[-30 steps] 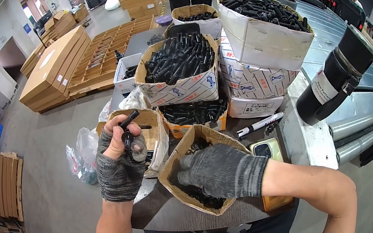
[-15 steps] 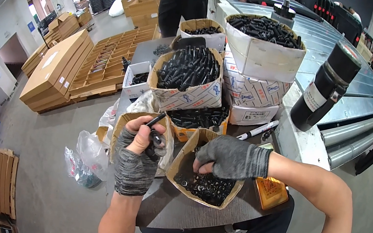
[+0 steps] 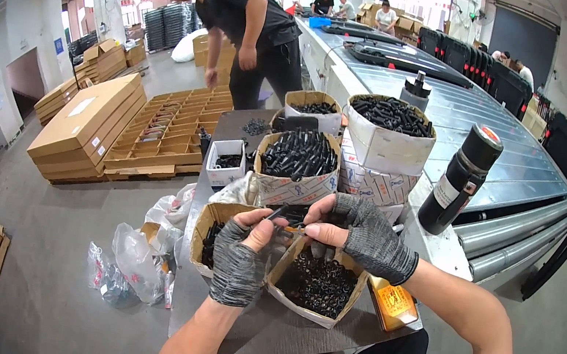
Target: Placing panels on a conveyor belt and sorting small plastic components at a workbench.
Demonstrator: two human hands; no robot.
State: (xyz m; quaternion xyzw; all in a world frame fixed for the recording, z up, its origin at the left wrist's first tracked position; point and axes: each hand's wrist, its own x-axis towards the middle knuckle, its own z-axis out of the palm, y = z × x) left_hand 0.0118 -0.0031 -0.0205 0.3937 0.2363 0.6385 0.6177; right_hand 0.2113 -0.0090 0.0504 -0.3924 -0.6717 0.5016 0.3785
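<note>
At frame centre, above a cardboard box (image 3: 343, 312) of small black parts, the right hand (image 3: 363, 235) and left hand (image 3: 240, 263) pinch a thin black rod (image 3: 276, 214), its long axis tilting up-right.

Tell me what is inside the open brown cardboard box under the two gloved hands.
The brown cardboard box holds a heap of small black parts. Its bottom is covered by them.
</note>
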